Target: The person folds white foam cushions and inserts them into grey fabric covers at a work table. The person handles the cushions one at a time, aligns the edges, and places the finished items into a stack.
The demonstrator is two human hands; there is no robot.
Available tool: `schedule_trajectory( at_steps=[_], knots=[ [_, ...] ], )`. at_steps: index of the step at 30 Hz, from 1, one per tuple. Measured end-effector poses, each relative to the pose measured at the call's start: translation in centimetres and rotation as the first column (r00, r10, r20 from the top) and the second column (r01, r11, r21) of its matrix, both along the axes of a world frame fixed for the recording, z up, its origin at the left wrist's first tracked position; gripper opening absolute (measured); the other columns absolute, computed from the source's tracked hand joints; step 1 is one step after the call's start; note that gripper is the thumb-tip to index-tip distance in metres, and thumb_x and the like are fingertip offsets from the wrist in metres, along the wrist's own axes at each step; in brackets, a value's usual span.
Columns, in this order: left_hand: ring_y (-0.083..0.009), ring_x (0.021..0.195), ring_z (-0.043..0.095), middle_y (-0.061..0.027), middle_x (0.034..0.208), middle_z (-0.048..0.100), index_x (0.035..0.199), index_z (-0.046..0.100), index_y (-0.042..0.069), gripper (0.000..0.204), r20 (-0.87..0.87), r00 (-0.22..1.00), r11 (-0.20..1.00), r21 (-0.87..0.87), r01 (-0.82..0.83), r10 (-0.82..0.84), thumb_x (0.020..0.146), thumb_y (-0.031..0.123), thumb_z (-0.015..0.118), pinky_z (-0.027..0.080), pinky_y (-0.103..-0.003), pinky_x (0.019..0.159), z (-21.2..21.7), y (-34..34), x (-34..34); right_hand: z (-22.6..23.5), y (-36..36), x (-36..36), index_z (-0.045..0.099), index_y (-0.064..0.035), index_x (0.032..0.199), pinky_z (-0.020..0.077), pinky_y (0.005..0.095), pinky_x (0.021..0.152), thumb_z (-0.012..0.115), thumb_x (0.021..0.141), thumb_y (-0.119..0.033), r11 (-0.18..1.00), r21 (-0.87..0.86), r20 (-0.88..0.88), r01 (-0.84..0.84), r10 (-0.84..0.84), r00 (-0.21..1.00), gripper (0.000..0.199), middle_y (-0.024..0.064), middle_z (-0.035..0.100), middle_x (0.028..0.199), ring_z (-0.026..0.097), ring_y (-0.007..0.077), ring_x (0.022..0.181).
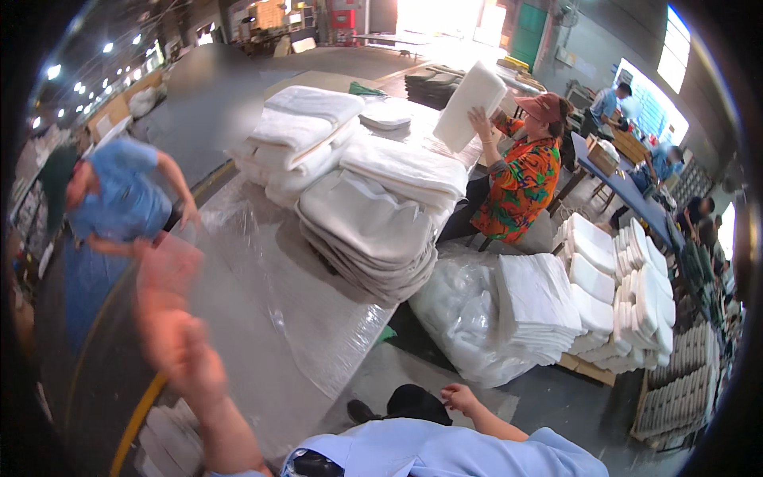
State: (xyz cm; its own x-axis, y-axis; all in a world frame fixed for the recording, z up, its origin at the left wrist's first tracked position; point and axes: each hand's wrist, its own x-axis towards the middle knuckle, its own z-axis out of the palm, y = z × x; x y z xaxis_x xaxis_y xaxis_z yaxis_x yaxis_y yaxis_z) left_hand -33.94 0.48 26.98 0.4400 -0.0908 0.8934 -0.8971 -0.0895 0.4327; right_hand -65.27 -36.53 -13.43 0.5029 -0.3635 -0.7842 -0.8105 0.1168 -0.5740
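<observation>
My left hand (179, 310) is raised over the left edge of the plastic-covered table (246, 318). Motion smears its fingers, and whether they hold anything cannot be made out. Down by my right side, my right hand (459, 397) hangs with its fingers loosely bent and apart, nothing visible in it. Ahead on the table lies a stack of grey, rounded fabric pads (373, 230). Behind it are folded white pads (405, 167), and a taller white pile (306, 127) rises to the left.
Across the table a person in an orange patterned shirt (524, 183) holds up a white pad (470, 106). A person in blue (119, 191) is at the left. To the right stand a clear plastic bag (457, 310), white sheets (536, 302) and stacked white pads (592, 278).
</observation>
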Motion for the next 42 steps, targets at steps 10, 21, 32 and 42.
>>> schedule_trajectory(
  at_steps=[10, 21, 32, 42],
  knots=[
    [-0.0182, 0.103, 0.071, -0.0134, 0.115, 0.074, 0.131, 0.067, -0.003, 0.029, -0.976, 0.21, 0.943, 0.022, 0.331, -0.051, 0.103, 0.007, 0.065, 0.056, -0.033, 0.097, -20.6, -6.1, 0.1, 9.5, -14.4, 23.8, 0.065, -0.0083, 0.122, 0.0567, 0.0342, 0.068, 0.068, 0.105, -0.029, 0.855, 0.366, 0.525, 0.367, -0.515, 0.678, 0.028, 0.0053, 0.069, 0.095, 0.066, 0.0176, 0.075],
    [-0.0183, 0.104, 0.069, -0.0128, 0.115, 0.073, 0.134, 0.064, -0.003, 0.032, -0.924, 0.35, 0.988, 0.152, -0.025, 0.151, 0.105, 0.011, 0.064, 0.055, -0.032, 0.097, -17.0, -14.1, 10.8, 15.5, -35.4, 46.5, 0.065, -0.0155, 0.129, 0.0443, 0.032, 0.063, 0.068, 0.101, -0.048, 0.817, -0.03, 0.475, 0.576, -0.496, 0.727, 0.043, -0.0038, 0.063, 0.095, 0.057, 0.0114, 0.082],
    [-0.0187, 0.101, 0.071, -0.0135, 0.113, 0.074, 0.132, 0.066, -0.003, 0.03, -0.944, 0.259, 0.976, 0.176, -0.13, 0.205, 0.103, 0.005, 0.062, 0.057, -0.033, 0.094, -20.6, -18.1, 10.6, 18.8, -37.2, 52.0, 0.066, -0.0124, 0.13, 0.0455, 0.0431, 0.082, 0.064, 0.1, -0.06, 0.856, 0.216, 0.517, 0.47, -0.509, 0.689, 0.056, 0.0008, 0.074, 0.107, 0.067, 0.0162, 0.095],
    [-0.0153, 0.106, 0.069, -0.0116, 0.114, 0.075, 0.131, 0.068, -0.001, 0.029, -0.92, 0.314, 0.97, 0.197, -0.144, 0.234, 0.104, 0.008, 0.064, 0.055, -0.03, 0.095, -18.2, -19.0, 13.2, 24.4, -33.1, 54.8, 0.053, 0.0016, 0.146, 0.0511, 0.0496, 0.107, 0.078, 0.093, -0.035, 0.853, 0.455, 0.592, 0.255, -0.503, 0.629, 0.069, 0.0189, 0.066, 0.135, 0.067, 0.0323, 0.122]
  ],
)
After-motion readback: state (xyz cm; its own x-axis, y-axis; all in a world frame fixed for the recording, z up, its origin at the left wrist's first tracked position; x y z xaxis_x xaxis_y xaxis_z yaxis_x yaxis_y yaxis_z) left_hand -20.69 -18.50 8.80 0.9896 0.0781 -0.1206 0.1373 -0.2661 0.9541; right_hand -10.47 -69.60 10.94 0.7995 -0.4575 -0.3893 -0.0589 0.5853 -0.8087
